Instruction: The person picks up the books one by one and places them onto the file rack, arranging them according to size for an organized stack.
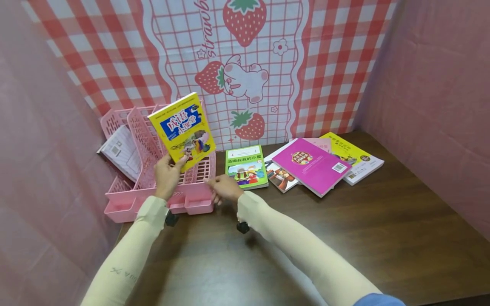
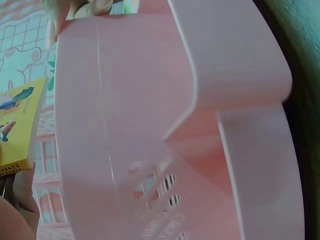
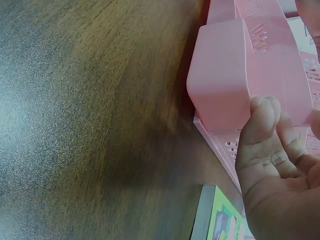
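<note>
My left hand (image 1: 167, 176) grips a yellow book (image 1: 186, 131) by its lower edge, thumb on the cover. The book is tilted, raised above the right part of a pink plastic book rack (image 1: 139, 195); its corner also shows in the left wrist view as a yellow book (image 2: 20, 125). At the rack's front right corner, my right hand (image 1: 226, 188) pinches the rim. In the right wrist view, the thumb of this right hand (image 3: 272, 165) lies against the rack's wall (image 3: 280, 75), beside a small front pocket.
A book with a white back (image 1: 121, 151) leans in the rack's left compartment. Right of the rack lies a green book (image 1: 246, 166). Farther right, a magenta book (image 1: 311, 165) overlaps other books, including a yellow one (image 1: 357, 159). Curtains flank the wooden table (image 1: 344, 242).
</note>
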A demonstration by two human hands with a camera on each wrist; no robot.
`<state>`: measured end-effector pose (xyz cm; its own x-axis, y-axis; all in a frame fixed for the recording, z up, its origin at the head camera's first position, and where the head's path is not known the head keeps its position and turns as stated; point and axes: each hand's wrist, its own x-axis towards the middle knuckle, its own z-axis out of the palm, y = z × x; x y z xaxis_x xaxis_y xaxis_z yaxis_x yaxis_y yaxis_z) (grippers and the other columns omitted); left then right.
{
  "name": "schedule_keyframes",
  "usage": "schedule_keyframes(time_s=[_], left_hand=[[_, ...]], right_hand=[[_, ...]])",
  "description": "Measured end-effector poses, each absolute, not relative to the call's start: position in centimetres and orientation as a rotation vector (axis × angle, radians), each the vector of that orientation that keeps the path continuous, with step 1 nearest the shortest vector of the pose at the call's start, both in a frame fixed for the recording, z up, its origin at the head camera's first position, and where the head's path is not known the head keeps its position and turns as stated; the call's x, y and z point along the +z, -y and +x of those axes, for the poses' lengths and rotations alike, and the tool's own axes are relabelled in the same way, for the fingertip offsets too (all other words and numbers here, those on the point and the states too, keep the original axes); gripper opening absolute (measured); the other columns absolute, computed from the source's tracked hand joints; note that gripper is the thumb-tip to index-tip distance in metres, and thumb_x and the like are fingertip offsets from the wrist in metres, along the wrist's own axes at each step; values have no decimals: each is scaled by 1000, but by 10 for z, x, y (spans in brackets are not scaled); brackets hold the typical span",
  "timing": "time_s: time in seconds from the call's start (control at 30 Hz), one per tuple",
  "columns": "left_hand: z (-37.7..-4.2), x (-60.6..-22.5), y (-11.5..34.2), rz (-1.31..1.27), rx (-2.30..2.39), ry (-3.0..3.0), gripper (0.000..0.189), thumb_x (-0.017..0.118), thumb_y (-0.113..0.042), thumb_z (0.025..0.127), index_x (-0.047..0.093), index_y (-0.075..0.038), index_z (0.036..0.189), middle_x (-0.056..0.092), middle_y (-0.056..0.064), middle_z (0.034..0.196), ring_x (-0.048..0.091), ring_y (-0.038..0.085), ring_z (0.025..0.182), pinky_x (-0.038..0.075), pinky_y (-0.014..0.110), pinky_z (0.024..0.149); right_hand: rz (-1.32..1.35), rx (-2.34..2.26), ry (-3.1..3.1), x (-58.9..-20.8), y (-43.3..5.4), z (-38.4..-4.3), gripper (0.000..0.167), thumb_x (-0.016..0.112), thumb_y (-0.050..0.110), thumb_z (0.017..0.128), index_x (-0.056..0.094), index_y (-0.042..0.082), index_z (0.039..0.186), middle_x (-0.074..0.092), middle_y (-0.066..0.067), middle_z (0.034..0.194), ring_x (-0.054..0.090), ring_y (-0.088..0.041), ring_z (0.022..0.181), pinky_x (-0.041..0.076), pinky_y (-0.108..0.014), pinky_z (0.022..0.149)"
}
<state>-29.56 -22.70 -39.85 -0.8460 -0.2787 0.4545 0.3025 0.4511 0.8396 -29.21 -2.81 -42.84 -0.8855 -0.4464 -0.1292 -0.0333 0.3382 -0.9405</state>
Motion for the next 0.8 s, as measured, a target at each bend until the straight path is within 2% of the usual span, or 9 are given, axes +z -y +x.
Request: schedule_keyframes(time_s=[0.1, 0.27, 0.37, 0.63, 0.8], left_hand=[[-295, -399, 232, -1, -1415, 2154, 36, 73, -26, 98, 71, 2, 122, 74, 21, 112, 69, 22, 86, 56, 21, 63], [-293, -400, 241, 17, -1405, 2163, 37, 70, -26, 100, 69, 1, 126, 73, 20, 117, 69, 26, 93, 56, 21, 68], [-291, -400, 248, 34, -1387, 2160, 37, 70, -26, 100, 69, 1, 126, 73, 19, 119, 69, 24, 94, 55, 20, 70], [-284, -398, 264, 71, -1334, 2117, 34, 72, -20, 99, 70, 5, 121, 73, 23, 114, 64, 6, 83, 51, 14, 66], [-281, -399, 273, 107, -1314, 2124, 36, 71, -23, 99, 70, 5, 123, 73, 24, 114, 62, 9, 81, 50, 16, 63]], right_hand=[[-390, -1565, -2231, -428, 28, -292, 48, 55, 42, 106, 69, -3, 97, 71, -18, 74, 60, -18, 52, 61, -49, 69], [-348, -1591, -2206, -429, 29, -292, 49, 57, 43, 106, 69, -4, 99, 70, -14, 73, 60, -17, 52, 59, -37, 58], [-352, -1609, -2200, -430, 30, -293, 50, 57, 42, 106, 68, -6, 100, 69, -14, 71, 60, -17, 52, 57, -32, 53], [-350, -1602, -2211, -430, 31, -293, 50, 57, 41, 105, 69, -7, 102, 71, -17, 75, 60, -16, 51, 59, -35, 56], [-335, -1602, -2212, -431, 31, -294, 50, 58, 41, 105, 69, -7, 101, 70, -15, 73, 60, -16, 51, 57, -32, 53]])
